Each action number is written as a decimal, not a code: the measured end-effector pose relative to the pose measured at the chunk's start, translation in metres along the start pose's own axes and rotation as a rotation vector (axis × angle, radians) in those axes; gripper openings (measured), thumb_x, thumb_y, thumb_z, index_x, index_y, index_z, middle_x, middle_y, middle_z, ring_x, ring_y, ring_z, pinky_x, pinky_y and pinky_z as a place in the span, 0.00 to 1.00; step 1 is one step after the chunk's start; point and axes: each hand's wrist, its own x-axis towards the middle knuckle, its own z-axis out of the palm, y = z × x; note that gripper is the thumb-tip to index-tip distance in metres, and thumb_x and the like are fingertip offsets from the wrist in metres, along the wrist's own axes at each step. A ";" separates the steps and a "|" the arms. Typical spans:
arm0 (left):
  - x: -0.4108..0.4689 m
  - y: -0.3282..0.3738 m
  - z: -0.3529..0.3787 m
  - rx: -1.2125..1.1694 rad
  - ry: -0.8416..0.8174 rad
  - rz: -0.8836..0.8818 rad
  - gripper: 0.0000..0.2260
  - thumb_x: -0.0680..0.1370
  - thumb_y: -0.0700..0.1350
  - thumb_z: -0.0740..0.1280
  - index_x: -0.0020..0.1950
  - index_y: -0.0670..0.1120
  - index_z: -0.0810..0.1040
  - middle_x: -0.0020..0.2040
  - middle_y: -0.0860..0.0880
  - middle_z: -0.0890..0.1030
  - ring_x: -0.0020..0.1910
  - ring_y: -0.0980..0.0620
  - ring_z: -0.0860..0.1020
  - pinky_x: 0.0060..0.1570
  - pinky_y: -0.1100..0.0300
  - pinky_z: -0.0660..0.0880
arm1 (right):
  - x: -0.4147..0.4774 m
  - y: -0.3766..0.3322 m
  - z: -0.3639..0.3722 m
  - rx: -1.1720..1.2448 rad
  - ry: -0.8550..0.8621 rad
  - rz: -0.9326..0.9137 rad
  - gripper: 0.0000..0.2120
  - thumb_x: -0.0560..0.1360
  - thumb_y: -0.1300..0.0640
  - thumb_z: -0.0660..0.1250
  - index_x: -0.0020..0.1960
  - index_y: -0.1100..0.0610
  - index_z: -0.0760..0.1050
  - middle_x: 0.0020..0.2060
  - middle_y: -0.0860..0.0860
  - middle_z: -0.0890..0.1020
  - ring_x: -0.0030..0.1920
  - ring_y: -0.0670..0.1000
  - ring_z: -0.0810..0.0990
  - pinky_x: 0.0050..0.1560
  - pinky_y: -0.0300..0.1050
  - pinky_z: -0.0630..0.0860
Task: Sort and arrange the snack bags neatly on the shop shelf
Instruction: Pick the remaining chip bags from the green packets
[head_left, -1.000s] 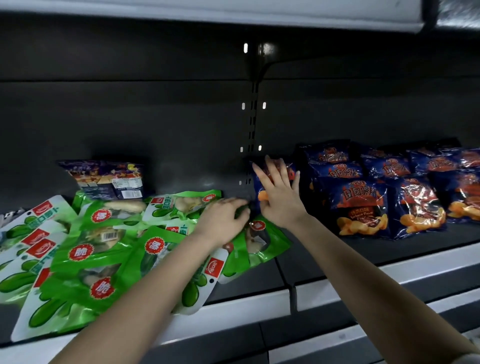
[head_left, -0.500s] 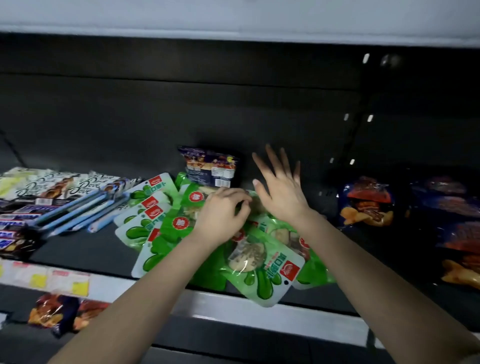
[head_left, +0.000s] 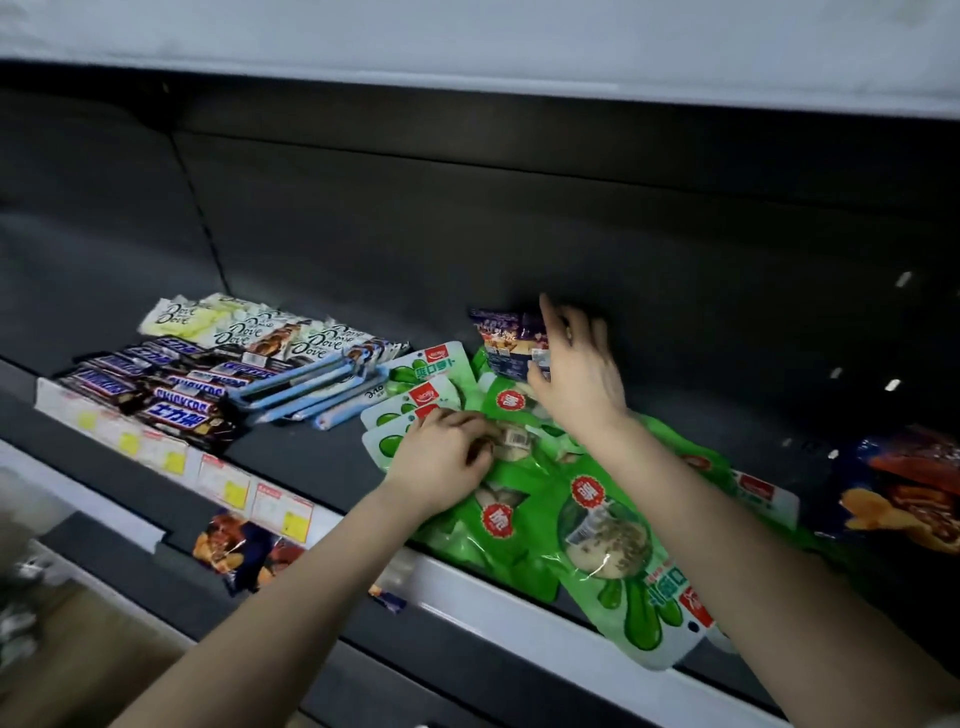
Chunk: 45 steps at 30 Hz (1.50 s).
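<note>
The left hand (head_left: 441, 462) is curled down on the heap of green bags (head_left: 597, 525), its fingertips pinching at one packet near the top of the pile. The right hand (head_left: 576, 379) is spread flat with straight fingers against a small purple bag (head_left: 506, 338) that stands just beyond it at the back of the shelf (head_left: 493, 592). I can't tell whether the thumb has any hold on it. The green bags lie every which way under and between both wrists, overlapping and far from neat, so the sorting looks barely begun. What worries me is the big green bag nearest the person, below the right forearm. It hangs over the front lip of the shelf, and if the left hand tugs a packet out from the pile, the slick plastic could carry that bag off the edge. The purple bag looks light and is only propped up, so a push from open fingers rather than a proper grip may tip it flat or shove it behind the greens. Out past the left hand the chocolate bars (head_left: 171, 384) lie close to the green pile, and a careless sweep that way could jumble them. Beyond the right elbow an orange bag (head_left: 904, 499) lies near enough for the forearm to drag it.
</note>
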 end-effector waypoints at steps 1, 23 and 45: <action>-0.001 -0.001 0.003 0.005 0.016 0.004 0.15 0.77 0.51 0.59 0.63 0.57 0.73 0.65 0.57 0.74 0.61 0.49 0.69 0.58 0.56 0.66 | -0.001 0.001 0.000 0.007 0.007 0.013 0.35 0.72 0.55 0.67 0.75 0.58 0.57 0.64 0.59 0.70 0.61 0.62 0.68 0.55 0.55 0.73; -0.010 0.002 0.010 -0.370 0.333 -0.108 0.22 0.75 0.46 0.67 0.63 0.38 0.66 0.57 0.41 0.72 0.57 0.44 0.72 0.56 0.53 0.69 | -0.072 0.012 -0.007 -0.066 -0.208 0.000 0.16 0.70 0.62 0.69 0.58 0.55 0.74 0.54 0.52 0.74 0.56 0.54 0.71 0.49 0.49 0.72; -0.010 -0.001 0.010 -0.262 0.298 -0.073 0.15 0.79 0.50 0.60 0.66 0.51 0.71 0.60 0.47 0.76 0.60 0.44 0.71 0.58 0.50 0.66 | -0.072 -0.002 -0.031 0.052 0.036 -0.086 0.23 0.74 0.46 0.63 0.66 0.55 0.72 0.63 0.56 0.73 0.63 0.58 0.69 0.64 0.59 0.65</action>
